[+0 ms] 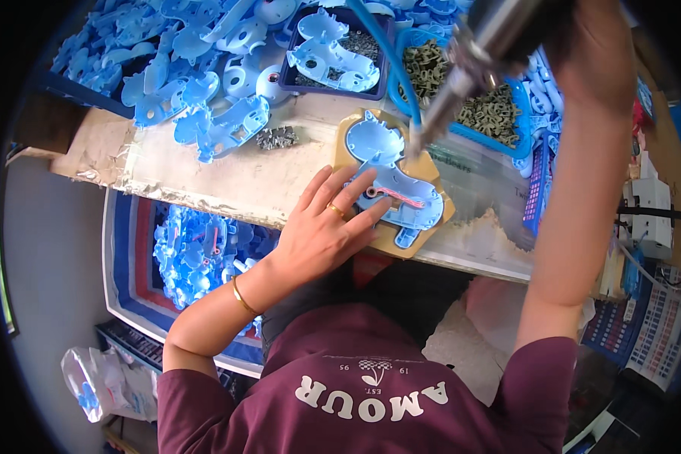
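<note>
- Worn and pale, the counter (227, 178) is carrying the whole job, with heaps of blue plastic parts (197, 83) crowding its far side and a dark tray (289, 72) and a blue basket (518, 140) of small grey pieces sitting beyond the work spot.
- Below the counter's near edge, a bin of more blue parts (197, 253) is standing by the person's left side.
- On a tan wooden jig (431, 231), a blue plastic shell (393, 178) is lying flat, with a thin pink piece (397, 197) set in it.
- The left hand (321, 227) is pressing down on the shell's near edge, fingers spread flat, not closed around anything.
- The right hand (590, 45) is wrapping its grip closed around a metal power driver (469, 68), whose tip is standing on the shell's upper part.
- The shell looks light, stiff and rather slick, so holding it flat by its broad rim seems safest.
</note>
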Action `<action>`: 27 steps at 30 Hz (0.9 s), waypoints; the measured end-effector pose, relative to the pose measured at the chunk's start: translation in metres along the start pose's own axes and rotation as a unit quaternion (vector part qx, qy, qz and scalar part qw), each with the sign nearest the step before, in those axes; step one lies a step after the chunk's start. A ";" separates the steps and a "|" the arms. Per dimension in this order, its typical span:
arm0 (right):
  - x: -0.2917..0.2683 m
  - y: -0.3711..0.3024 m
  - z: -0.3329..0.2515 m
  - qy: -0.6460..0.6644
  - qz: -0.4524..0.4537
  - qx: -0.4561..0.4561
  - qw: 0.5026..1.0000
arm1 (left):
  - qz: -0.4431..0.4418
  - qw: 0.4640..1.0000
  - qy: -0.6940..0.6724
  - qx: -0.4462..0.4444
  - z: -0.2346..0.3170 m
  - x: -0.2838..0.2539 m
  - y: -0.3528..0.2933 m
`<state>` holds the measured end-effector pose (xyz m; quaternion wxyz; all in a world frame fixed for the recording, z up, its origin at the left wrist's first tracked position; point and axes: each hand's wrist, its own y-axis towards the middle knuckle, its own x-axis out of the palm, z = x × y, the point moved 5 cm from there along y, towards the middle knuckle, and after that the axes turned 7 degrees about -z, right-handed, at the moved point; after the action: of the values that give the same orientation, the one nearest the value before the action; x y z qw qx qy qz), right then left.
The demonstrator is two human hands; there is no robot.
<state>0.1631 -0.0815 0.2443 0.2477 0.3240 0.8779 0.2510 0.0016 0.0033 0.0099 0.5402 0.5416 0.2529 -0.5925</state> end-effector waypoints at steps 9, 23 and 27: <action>0.031 -0.028 0.015 0.082 0.157 0.049 0.983 | -0.016 0.999 0.023 -0.031 -0.005 0.012 0.000; 0.051 -0.047 0.063 0.323 0.240 -0.106 0.909 | -0.024 0.999 0.034 -0.030 -0.005 0.014 -0.005; 0.022 -0.040 0.035 0.315 0.142 -0.005 0.938 | 0.000 1.000 0.013 -0.011 -0.003 0.011 0.004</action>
<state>0.1512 -0.0830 0.1883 -0.0780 0.3482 0.8548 0.3769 0.0082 0.0009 0.0004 0.5424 0.5438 0.2664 -0.5824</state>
